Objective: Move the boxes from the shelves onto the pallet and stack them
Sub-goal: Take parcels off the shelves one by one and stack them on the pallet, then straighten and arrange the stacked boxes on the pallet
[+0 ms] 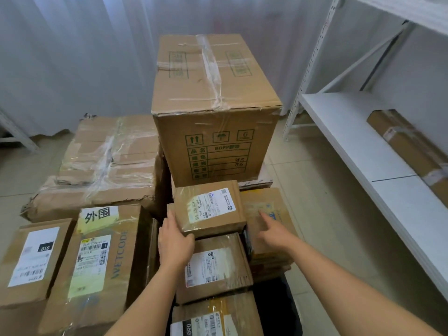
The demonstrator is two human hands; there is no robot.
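— Where does the small labelled box (209, 209) sit?

— On top of the middle stack, directly in front of the tall carton (215, 110) with green print. It rests on a flat parcel (217, 265) below it. Its long axis runs left to right and slightly away from the person, label face up.

— Which hand has it?

— The left hand (174, 241). The fingers lie along the box's left side and the thumb hooks the near left corner, so that hand grips the box at one end only. The right hand (274, 229) is released: fingers loosely extended, index pointing forward, hovering over the brown stack (266, 209) just right of the box. It is not touching the box.

— So the right hand is apart from the box?

— Near, but apart. The box's right end lies to the left of and slightly beyond that fingertip. In my judgement, any further squaring of the box calls for the right hand to close in leftward onto the free end, since the left hand alone would only pivot it.

— What else stands around?

— To the left, a crushed, heavily taped carton (104, 163) and two labelled boxes, one marked WETCODE (106, 260). To the right, a white shelf (351, 132) carries one long parcel (407, 144), well apart from both hands. The pallet itself is hidden under the boxes; a dark patch shows below the middle stack, but I cannot tell what it is.
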